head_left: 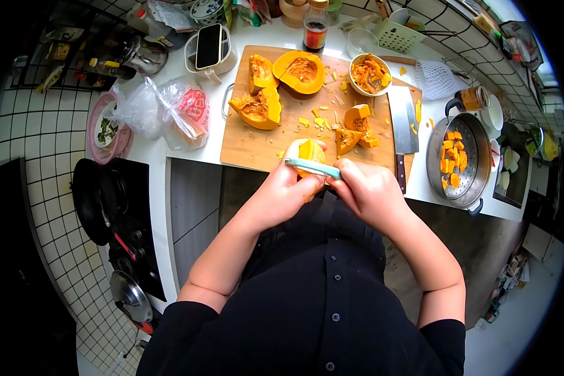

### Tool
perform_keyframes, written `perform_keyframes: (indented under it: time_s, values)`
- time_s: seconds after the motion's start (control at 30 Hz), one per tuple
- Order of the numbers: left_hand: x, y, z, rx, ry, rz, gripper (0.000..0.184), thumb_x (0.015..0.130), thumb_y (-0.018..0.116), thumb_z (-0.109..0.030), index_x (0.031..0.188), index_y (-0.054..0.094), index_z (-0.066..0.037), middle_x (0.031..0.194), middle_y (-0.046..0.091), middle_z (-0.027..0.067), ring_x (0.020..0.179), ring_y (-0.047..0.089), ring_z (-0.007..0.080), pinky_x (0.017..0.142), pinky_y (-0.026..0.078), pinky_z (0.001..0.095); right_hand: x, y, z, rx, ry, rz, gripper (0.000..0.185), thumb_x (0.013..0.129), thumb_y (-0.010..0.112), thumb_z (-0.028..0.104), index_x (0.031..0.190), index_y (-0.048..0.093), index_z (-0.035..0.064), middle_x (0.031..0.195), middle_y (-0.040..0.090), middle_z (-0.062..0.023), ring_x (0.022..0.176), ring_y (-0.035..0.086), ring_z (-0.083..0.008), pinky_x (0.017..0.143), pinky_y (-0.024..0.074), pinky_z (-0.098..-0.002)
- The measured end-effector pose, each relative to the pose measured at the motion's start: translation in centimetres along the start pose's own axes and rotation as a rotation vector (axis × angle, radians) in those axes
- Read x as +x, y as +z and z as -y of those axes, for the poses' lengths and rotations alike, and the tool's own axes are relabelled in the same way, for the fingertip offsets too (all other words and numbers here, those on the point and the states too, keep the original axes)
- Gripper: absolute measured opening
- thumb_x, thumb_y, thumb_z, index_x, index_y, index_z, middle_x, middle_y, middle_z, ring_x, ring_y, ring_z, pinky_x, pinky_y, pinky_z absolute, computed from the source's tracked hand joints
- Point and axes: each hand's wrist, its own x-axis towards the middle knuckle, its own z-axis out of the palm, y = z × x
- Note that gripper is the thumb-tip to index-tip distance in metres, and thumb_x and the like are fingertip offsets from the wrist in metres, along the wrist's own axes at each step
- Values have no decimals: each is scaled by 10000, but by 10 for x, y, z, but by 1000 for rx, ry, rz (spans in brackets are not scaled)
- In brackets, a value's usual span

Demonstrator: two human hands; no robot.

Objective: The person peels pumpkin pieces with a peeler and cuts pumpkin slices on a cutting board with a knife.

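My left hand (285, 186) is closed around a chunk of pumpkin (311, 150) just in front of the cutting board. In my right hand (368, 191) is a pale teal peeler (312, 167), lying across the chunk; whether its blade touches the skin is hidden. Behind my hands, the wooden cutting board (250, 147) carries a hollowed pumpkin half (299, 70), large wedges (257, 108) on the left and smaller pieces (359, 127) on the right. Scraps of peel (319, 121) are scattered between them. A bowl (370, 72) of stringy pumpkin scrapings stands at the board's far right.
A cleaver (402, 122) lies along the board's right side, handle towards me. Further right, a steamer pot (476, 169) holds pumpkin cubes. Plastic bags (175, 116) sit on the left, beside a container with a phone (208, 47) on it. A sauce bottle (316, 28) stands behind the board.
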Motion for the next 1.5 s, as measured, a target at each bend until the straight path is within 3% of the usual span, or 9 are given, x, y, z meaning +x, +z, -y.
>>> perform_keyframes:
  time_s: [0.33,0.43,0.63,0.9,1.0,1.07,1.23,1.27,1.5]
  values:
    - [-1,-3,-2,-266,-37,121,383,864,456,-26,1234,373,-80,895,496,25,666,421,68,539,342,190,2,7,-13,-123,-45,-59,232,859,609,261,845,474,73,648,529,-87,556,586,-257,491,467,-357]
    - [-3,3,-6,-266,-31,36,384,862,468,-25,1231,376,-78,876,486,30,659,412,70,528,336,196,2,8,-11,-125,-31,-66,231,856,610,263,847,476,76,646,527,-80,561,586,-252,490,465,-351]
    - [-6,-3,-6,-231,-69,96,419,825,494,-112,1231,398,-65,845,479,57,655,403,87,500,293,189,9,1,-16,-175,-105,-78,243,843,623,280,824,488,80,647,526,-72,562,584,-240,488,463,-342]
    - [-5,-13,-9,-325,-109,225,303,868,487,-96,1165,431,-72,794,481,31,600,381,64,492,306,186,19,-6,-24,-195,-181,-82,240,828,634,274,786,482,93,638,522,-61,563,582,-234,493,465,-343]
    - [-11,-8,-19,-258,-201,399,310,865,521,-144,1158,447,-73,810,493,34,605,396,65,495,316,185,22,-5,-33,-262,-140,-120,239,823,635,264,777,473,94,619,534,-69,560,589,-230,494,469,-352]
    - [-26,11,-25,-231,-284,558,406,838,596,-271,1149,474,-40,813,544,86,610,443,80,488,335,182,28,-9,-75,-421,152,-38,208,882,586,237,811,481,72,616,567,-116,572,601,-278,506,470,-386]
    - [-7,-18,-5,-392,-132,241,413,878,490,-169,1263,392,-53,847,497,79,624,381,77,525,321,189,18,-32,-63,-134,123,-116,220,908,563,263,864,502,56,650,566,-155,593,578,-342,528,453,-427]
    - [-6,-21,-4,-388,-121,220,485,838,538,-209,1261,369,-43,864,476,120,633,366,95,522,308,192,17,-27,-58,-95,139,-94,209,906,570,246,862,499,55,652,564,-159,599,578,-349,528,452,-428]
    - [0,-20,-4,-244,12,73,395,861,479,-246,1206,378,-82,846,468,90,635,358,80,510,282,186,6,9,-13,395,288,-71,171,914,557,183,902,482,30,651,540,-192,625,569,-383,540,436,-422]
